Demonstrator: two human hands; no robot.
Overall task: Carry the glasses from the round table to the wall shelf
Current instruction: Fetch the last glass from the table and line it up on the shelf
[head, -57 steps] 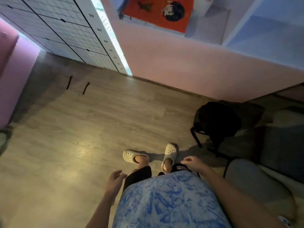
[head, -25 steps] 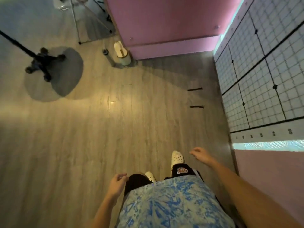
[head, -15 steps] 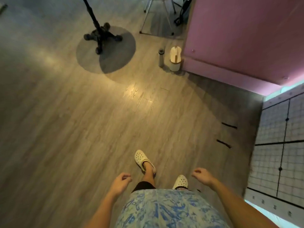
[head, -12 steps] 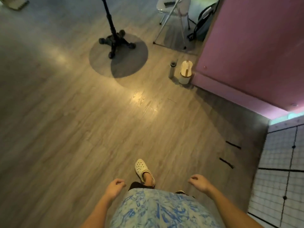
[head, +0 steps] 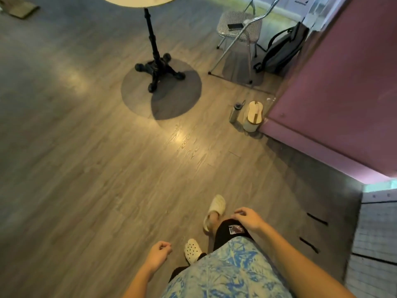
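Observation:
The round table (head: 139, 1) shows only its pale front rim at the top edge, standing on a black pedestal (head: 153, 54) with a clawed foot. Its top and any glasses on it are out of view. My left hand (head: 159, 253) hangs low at the bottom centre, fingers loosely curled, holding nothing. My right hand (head: 249, 218) hangs beside my black shorts, fingers relaxed, also holding nothing. Both hands are far from the table. The wall shelf is not in view.
A folding chair (head: 239, 25) with a phone on its seat stands right of the table, a dark backpack (head: 281, 52) leaning beside it. A bottle (head: 235, 111) and a white bin (head: 252, 117) sit against the pink wall (head: 335, 87). A gridded panel (head: 376, 244) is at right.
The view has swung from the wall and grid panel toward the room. The table's pedestal and chair have come nearer, and the tabletop rim now shows. Both hands stay empty at my sides.

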